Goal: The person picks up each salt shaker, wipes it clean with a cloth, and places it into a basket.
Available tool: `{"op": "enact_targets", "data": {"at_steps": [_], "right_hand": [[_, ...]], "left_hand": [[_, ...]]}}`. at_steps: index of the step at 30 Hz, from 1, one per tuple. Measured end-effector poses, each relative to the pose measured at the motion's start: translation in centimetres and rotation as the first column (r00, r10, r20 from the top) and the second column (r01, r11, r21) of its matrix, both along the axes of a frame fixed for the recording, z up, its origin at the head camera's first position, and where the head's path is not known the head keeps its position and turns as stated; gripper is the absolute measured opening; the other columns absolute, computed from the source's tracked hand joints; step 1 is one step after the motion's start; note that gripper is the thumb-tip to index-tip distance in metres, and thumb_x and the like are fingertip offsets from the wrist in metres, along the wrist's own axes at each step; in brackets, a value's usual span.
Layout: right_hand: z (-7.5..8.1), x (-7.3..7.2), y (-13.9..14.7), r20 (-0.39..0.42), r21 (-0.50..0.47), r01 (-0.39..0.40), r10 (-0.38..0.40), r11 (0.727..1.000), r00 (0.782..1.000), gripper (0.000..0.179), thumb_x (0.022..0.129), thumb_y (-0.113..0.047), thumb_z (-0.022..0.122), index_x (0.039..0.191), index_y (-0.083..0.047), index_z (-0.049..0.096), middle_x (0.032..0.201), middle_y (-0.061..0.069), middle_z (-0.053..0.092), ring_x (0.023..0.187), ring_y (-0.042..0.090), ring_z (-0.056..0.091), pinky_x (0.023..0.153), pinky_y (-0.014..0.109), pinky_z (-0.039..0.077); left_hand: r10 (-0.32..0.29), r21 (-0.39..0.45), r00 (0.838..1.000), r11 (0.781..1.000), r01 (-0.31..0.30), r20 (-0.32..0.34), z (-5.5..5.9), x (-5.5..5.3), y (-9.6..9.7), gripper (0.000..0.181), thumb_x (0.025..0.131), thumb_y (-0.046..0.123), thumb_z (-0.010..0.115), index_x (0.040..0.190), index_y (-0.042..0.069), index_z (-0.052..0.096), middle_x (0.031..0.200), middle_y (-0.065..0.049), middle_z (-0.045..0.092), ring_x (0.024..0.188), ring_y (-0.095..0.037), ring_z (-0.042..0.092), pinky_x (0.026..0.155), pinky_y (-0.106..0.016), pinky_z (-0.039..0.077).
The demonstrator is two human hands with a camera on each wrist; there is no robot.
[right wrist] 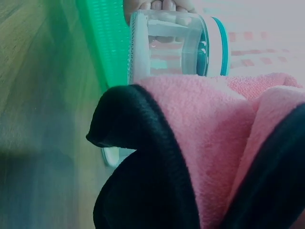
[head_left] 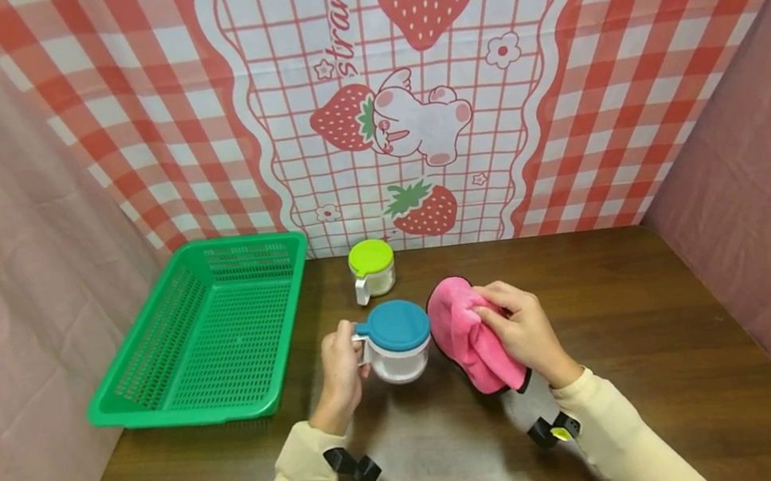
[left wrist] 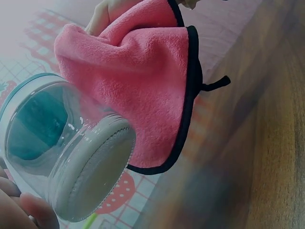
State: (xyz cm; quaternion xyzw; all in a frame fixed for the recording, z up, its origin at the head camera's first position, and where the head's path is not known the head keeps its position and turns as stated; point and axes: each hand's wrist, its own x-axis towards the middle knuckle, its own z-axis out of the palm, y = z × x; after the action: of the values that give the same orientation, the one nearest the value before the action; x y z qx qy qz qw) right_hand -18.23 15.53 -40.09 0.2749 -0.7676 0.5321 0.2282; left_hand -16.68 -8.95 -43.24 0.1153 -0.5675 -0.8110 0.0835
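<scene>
My left hand (head_left: pixel 342 370) grips the white handle of a clear seasoning jar (head_left: pixel 400 363) with a blue lid (head_left: pixel 398 325). The jar is held up off the table, its pale base showing in the left wrist view. My right hand (head_left: pixel 522 328) pinches a pink cloth (head_left: pixel 465 335) with black edging, which hangs in folds just right of the jar. Seen from the left wrist, the cloth (left wrist: pixel 138 81) overlaps the far side of the jar (left wrist: pixel 71 143). In the right wrist view the cloth (right wrist: pixel 205 129) covers the lower part of the jar (right wrist: pixel 171 43) and hides my right fingers.
Behind the blue-lidded jar stands a smaller jar (head_left: pixel 374 274) with a lime-green lid, its handle toward me. A green plastic basket (head_left: pixel 282 341) sits on the left of the wooden table (head_left: pixel 643 337). A strawberry-print curtain (head_left: pixel 546 132) hangs along the back edge.
</scene>
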Motion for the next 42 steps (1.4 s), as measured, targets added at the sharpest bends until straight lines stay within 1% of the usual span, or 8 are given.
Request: {"op": "enact_targets", "data": {"at_steps": [7,17,21,27,34,42], "right_hand": [[0.0,-0.1,0.3,-0.027,0.047,0.031,-0.03,0.998,0.999,0.02,0.077,0.015,0.068,0.095,0.007,0.072,0.085,0.016,0.07,0.083,-0.006,0.057,0.073,0.007,0.046],[0.2,0.0,0.8,-0.06,0.074,0.051,-0.047,0.996,0.997,0.02,0.076,0.013,0.07,0.094,0.004,0.074,0.083,0.012,0.07,0.08,-0.001,0.058,0.071,0.007,0.046],[0.2,0.0,1.1,-0.07,0.111,0.07,-0.063,0.991,0.996,0.02,0.076,0.012,0.071,0.094,0.003,0.074,0.083,0.01,0.07,0.078,0.0,0.058,0.069,0.008,0.045],[0.5,-0.2,1.9,-0.117,0.159,0.105,-0.087,0.982,0.989,0.022,0.073,0.015,0.072,0.093,0.005,0.073,0.081,0.009,0.069,0.075,0.001,0.057,0.066,0.009,0.044],[0.7,-0.3,2.7,-0.127,0.2,0.111,-0.087,0.974,0.988,0.025,0.073,0.015,0.072,0.096,0.006,0.073,0.081,0.009,0.068,0.073,0.0,0.053,0.063,0.011,0.042],[0.6,-0.2,3.5,-0.121,0.228,0.094,-0.068,0.969,0.99,0.025,0.073,0.014,0.072,0.097,0.004,0.073,0.083,0.008,0.069,0.074,0.001,0.056,0.064,0.011,0.043]], "left_hand": [[0.031,0.037,0.999,0.999,-0.031,-0.007,0.1,0.1,-0.2,0.04,0.085,0.011,0.04,0.046,0.021,0.034,0.039,0.015,0.025,0.035,-0.001,0.02,0.034,-0.019,0.024],[0.036,0.031,0.999,0.999,-0.035,-0.03,0.2,0.0,-0.8,0.041,0.086,0.009,0.039,0.047,0.018,0.034,0.04,0.013,0.025,0.036,-0.003,0.02,0.034,-0.019,0.025],[0.032,0.026,0.999,0.999,-0.031,-0.037,0.4,-0.1,-0.9,0.04,0.087,0.009,0.039,0.048,0.017,0.035,0.04,0.013,0.025,0.036,-0.002,0.02,0.034,-0.019,0.025],[0.032,0.022,0.999,0.999,-0.031,-0.029,0.6,0.0,-0.9,0.04,0.087,0.009,0.039,0.048,0.017,0.035,0.04,0.013,0.025,0.036,-0.002,0.02,0.034,-0.019,0.025],[0.052,0.024,0.998,0.998,-0.051,-0.046,0.9,-0.1,-1.3,0.042,0.087,0.009,0.039,0.046,0.018,0.034,0.039,0.013,0.025,0.035,-0.002,0.02,0.034,-0.019,0.025],[0.05,0.03,0.996,0.998,-0.048,-0.073,1.6,-0.4,-1.7,0.042,0.088,0.01,0.039,0.047,0.019,0.033,0.04,0.013,0.024,0.035,-0.002,0.019,0.034,-0.019,0.025]]}}
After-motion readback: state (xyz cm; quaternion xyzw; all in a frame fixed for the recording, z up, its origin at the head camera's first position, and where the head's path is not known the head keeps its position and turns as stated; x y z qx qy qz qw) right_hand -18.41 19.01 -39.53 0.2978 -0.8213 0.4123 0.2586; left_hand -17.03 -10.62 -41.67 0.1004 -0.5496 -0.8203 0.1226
